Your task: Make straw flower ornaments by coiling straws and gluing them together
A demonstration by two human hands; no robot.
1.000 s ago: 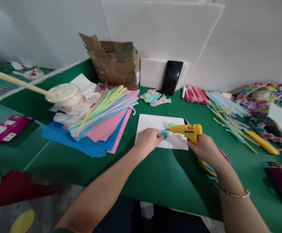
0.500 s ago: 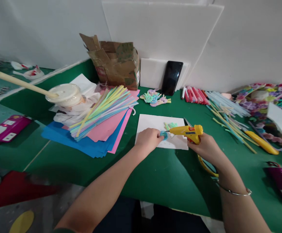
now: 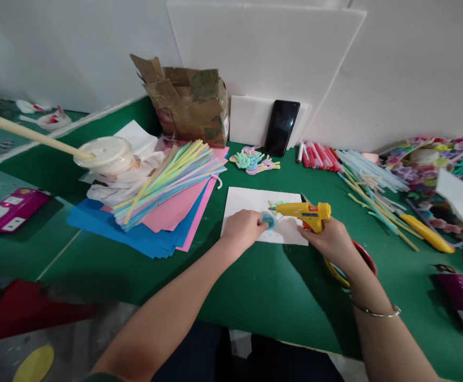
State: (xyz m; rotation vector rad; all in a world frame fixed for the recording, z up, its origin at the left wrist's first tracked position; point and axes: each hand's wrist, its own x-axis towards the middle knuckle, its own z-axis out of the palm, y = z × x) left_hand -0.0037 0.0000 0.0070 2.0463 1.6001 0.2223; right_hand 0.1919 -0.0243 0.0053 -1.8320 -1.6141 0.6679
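Note:
My left hand (image 3: 242,228) pinches a small blue fuzzy coil (image 3: 268,219) over a white sheet (image 3: 251,204) on the green table (image 3: 263,286). My right hand (image 3: 331,241) grips a yellow glue gun (image 3: 307,214), whose nozzle points left at the coil. Small green and yellow pieces (image 3: 279,203) lie on the sheet just behind the nozzle. Yellow-handled scissors (image 3: 349,265) lie partly under my right wrist.
Coloured paper with pastel sticks (image 3: 168,183) lies to the left, beside a lidded cup (image 3: 106,155). At the back stand a torn cardboard box (image 3: 189,103) and a black phone (image 3: 282,127). Red pens (image 3: 319,155), loose sticks (image 3: 375,191) and coloured flowers (image 3: 434,159) fill the right.
The glue gun has shifted slightly left and up towards the coil, and my right wrist moved left. My left hand keeps its hold in the same place.

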